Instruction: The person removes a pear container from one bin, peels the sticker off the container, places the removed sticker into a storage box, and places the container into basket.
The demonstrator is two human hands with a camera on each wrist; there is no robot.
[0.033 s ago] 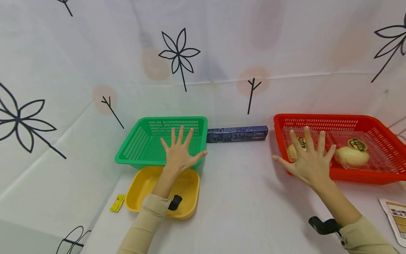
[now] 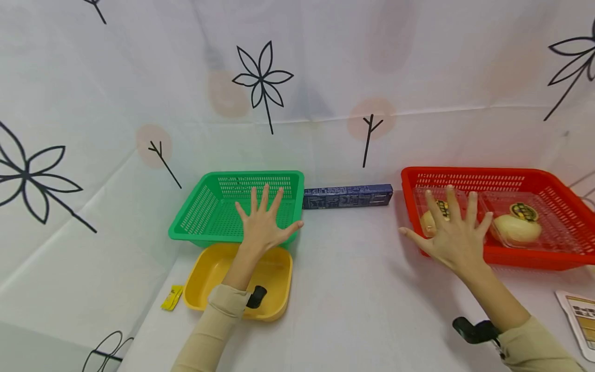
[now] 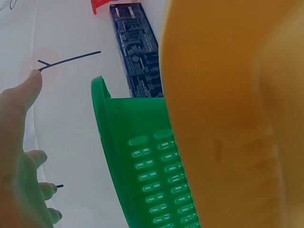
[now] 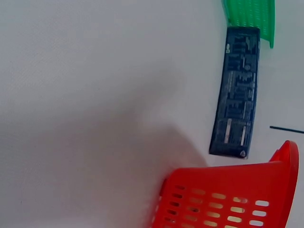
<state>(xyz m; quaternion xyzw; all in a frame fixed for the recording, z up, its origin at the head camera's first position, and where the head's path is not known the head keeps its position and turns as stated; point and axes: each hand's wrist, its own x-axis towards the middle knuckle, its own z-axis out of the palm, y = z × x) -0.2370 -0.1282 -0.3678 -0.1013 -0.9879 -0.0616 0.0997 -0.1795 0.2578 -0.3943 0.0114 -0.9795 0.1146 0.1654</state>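
My left hand is held with its fingers spread, overlapping the green basket in the head view and holding nothing. Below its wrist sits a yellow bin. In the left wrist view its thumb and some fingertips show beside the green basket's rim. My right hand, also spread and holding nothing, overlaps the near left corner of the red basket. Inside that basket lie two clear plastic packs, each with a pale rounded item and a black-and-yellow sticker. The right wrist view shows no part of the right hand.
A long dark blue box lies between the two baskets against the patterned cloth backdrop. A small yellow packet rests left of the yellow bin. At the right edge lies a flat white-framed item, partly out of view.
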